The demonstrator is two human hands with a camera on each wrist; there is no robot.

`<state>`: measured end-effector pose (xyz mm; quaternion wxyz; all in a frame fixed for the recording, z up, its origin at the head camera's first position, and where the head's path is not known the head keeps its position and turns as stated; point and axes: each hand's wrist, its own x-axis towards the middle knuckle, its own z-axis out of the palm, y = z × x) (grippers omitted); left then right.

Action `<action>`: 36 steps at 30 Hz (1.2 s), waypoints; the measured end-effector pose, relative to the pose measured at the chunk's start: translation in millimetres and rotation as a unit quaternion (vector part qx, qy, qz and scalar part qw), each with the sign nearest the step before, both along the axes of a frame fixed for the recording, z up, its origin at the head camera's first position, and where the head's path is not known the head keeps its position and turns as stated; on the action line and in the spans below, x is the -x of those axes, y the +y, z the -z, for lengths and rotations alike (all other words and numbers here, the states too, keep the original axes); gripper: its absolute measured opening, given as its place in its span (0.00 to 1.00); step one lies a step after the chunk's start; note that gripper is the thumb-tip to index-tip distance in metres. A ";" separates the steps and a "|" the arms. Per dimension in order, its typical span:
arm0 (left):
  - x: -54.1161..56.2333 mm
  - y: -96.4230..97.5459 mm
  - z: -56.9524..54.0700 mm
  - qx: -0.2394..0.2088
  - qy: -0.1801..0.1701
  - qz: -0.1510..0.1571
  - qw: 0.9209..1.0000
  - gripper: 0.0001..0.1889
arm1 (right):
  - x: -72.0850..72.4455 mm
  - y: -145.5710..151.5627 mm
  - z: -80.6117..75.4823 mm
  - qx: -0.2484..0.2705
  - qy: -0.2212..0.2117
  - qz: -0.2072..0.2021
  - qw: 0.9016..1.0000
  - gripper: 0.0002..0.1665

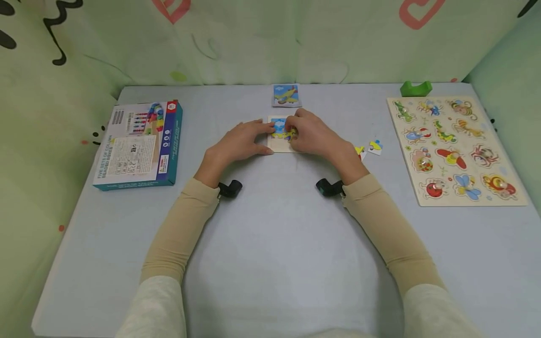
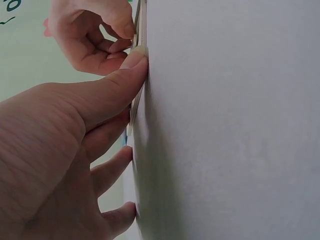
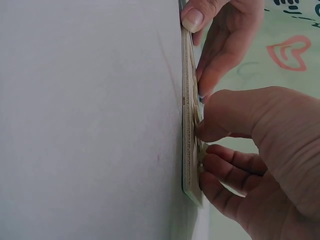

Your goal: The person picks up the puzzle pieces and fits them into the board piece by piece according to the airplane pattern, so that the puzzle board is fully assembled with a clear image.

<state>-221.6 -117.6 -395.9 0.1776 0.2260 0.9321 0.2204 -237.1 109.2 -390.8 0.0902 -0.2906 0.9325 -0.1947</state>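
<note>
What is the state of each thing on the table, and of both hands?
Small puzzle board: flat, partly filled.
Left hand: fingers straight, steadying the board's left edge.
Right hand: fingers curled, pressing a piece into the board.
Loose puzzle pieces: lying apart, unplaced.
Airplane picture card: flat, face up.
Insect peg puzzle: all pieces seated.
Bead toy box: closed, lying flat.

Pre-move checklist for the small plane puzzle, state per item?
1. Puzzle board flat on the table: ok.
2. Left hand steadies the board's left edge, thumb on its near edge: ok.
3. Right hand fingertips on a piece on the board: ok; whether it is seated: cannot tell.
4. Reference picture in view behind the board: ok.
5. Loose pieces lie to the right of the right hand, near it: ok.
6. How many slots are left open: cannot tell, the hands cover the board.
</note>
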 end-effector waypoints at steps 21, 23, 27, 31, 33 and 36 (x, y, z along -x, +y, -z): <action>-1.1 0.6 -1.9 -0.003 0.001 -0.001 1.000 0.36 | 4.3 -3.7 -0.6 -0.018 0.008 -0.015 1.000 0.17; -1.1 0.6 -1.8 -0.002 0.000 -0.001 1.000 0.36 | 4.7 -3.7 -0.4 -0.017 0.005 -0.015 1.000 0.17; -0.9 0.9 -1.4 0.001 0.001 -0.001 1.000 0.36 | 5.6 -3.1 -0.8 -0.013 -0.010 -0.003 1.000 0.19; -0.8 1.2 -1.2 0.003 0.003 0.000 1.000 0.35 | 5.8 -1.2 -2.1 -0.004 -0.022 0.012 1.000 0.19; -0.7 1.2 -1.2 0.005 0.003 0.000 1.000 0.35 | 5.9 -0.1 -2.5 0.004 -0.024 0.015 1.000 0.19; -0.7 1.0 -1.2 0.005 0.003 0.002 1.000 0.35 | 6.9 2.4 -2.2 0.023 -0.032 0.015 0.999 0.19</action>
